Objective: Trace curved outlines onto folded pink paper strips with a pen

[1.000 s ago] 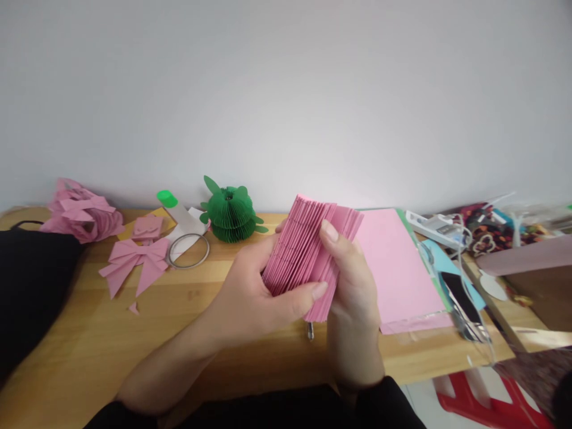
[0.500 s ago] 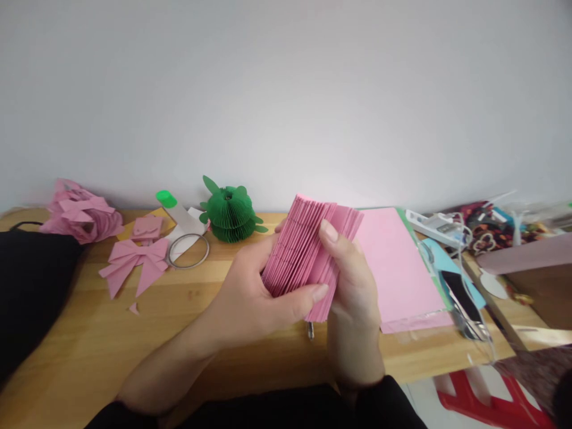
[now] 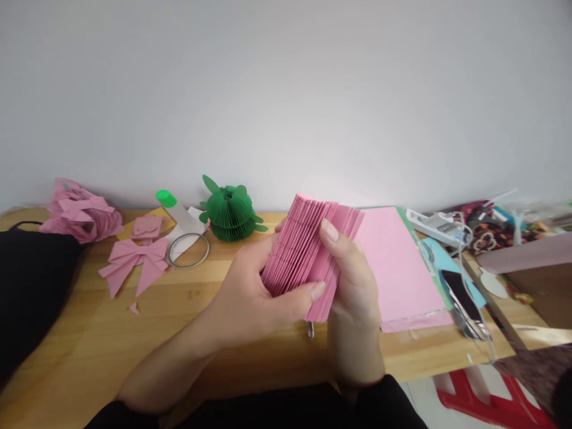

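Observation:
Both hands grip a thick stack of pleated pink paper (image 3: 297, 238), tilted above the table. Its many narrow folds are pressed together, and faint dark lines cross them. My left hand (image 3: 250, 298) is closed around the lower left side, thumb laid across the front near the bottom. On the right side, my right hand (image 3: 353, 280) is closed with its thumb pressing the front face near the top. Most fingers of both hands are hidden behind the paper. Below the stack, a small metal tip (image 3: 311, 329) of something otherwise covered sticks out.
Behind the hands stands a green honeycomb paper figure (image 3: 230, 217). Leftward lie a pink paper bow (image 3: 138, 259), a metal ring (image 3: 207, 250), a green-capped glue stick (image 3: 166, 198) and crumpled pink paper (image 3: 80, 211). Pink sheets (image 3: 397, 268), a phone (image 3: 462, 295) and a power strip (image 3: 433, 228) lie right.
Almost nothing differs. The hands and the pleated pink paper keep the same place and hold; my left thumb has shifted very slightly.

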Tool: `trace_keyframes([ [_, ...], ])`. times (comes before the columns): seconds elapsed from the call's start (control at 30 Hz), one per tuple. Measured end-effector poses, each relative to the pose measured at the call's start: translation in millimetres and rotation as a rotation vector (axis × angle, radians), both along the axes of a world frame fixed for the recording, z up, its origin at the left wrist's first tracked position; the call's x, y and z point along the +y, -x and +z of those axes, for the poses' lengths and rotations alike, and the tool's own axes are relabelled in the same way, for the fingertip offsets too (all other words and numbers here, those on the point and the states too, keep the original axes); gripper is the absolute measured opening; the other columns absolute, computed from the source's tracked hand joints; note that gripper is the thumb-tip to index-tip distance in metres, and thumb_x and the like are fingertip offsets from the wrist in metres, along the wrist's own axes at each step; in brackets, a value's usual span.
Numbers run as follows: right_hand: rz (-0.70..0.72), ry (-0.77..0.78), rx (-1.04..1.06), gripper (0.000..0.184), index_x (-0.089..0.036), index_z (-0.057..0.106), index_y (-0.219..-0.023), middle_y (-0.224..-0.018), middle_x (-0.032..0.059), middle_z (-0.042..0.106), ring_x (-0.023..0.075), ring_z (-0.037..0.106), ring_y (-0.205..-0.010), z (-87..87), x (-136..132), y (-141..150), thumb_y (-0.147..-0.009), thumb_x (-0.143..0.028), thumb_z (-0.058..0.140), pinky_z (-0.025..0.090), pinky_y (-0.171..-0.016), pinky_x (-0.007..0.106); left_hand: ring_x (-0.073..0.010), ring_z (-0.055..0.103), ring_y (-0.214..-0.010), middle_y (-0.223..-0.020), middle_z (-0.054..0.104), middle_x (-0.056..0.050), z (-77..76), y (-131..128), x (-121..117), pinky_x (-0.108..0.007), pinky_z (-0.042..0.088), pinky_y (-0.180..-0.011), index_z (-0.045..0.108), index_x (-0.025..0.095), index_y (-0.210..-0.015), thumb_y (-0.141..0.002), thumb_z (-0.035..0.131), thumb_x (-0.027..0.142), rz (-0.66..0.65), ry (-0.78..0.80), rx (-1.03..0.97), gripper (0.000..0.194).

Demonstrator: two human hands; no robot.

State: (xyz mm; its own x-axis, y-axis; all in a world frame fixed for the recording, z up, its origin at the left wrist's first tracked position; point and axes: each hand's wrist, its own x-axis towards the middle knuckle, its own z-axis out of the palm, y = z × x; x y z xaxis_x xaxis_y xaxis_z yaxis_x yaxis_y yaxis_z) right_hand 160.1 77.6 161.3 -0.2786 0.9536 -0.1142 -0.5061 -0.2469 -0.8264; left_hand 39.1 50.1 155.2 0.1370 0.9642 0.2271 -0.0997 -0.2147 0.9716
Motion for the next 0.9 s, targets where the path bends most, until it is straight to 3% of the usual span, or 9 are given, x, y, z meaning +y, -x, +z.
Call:
trace_keyframes([
  [0.5,-0.009,0.015,0.004,0.037,-0.024,0.070,-0.088,-0.086,0.0025,0.074,0.0250,0.072,-0.086,0.2,0.1,-0.1,-0.068,-0.052,0.084,0.060,-0.091,0.047,-0.0088,0.049,-0.056,-0.068,0.054,0.005,0.8,1.2,-1.2,-0.017,0.043,-0.048,0.059,0.018,-0.082,-0.076,0.065,0.017,0.004,0.003,0.031,0.008],
  [0.9,0.008,-0.073,0.008,0.035,-0.025,0.068,-0.089,-0.087,0.0036,0.075,0.0281,0.073,-0.094,-0.3,1.1,-0.5,-0.075,-0.055,0.077,0.061,-0.087,0.047,-0.0080,0.038,-0.053,-0.060,0.041,0.007,3.4,3.4,2.2,-0.018,0.039,-0.048,0.050,0.019,-0.070,-0.080,0.057,0.015,-0.052,-0.036,-0.046,0.014],
])
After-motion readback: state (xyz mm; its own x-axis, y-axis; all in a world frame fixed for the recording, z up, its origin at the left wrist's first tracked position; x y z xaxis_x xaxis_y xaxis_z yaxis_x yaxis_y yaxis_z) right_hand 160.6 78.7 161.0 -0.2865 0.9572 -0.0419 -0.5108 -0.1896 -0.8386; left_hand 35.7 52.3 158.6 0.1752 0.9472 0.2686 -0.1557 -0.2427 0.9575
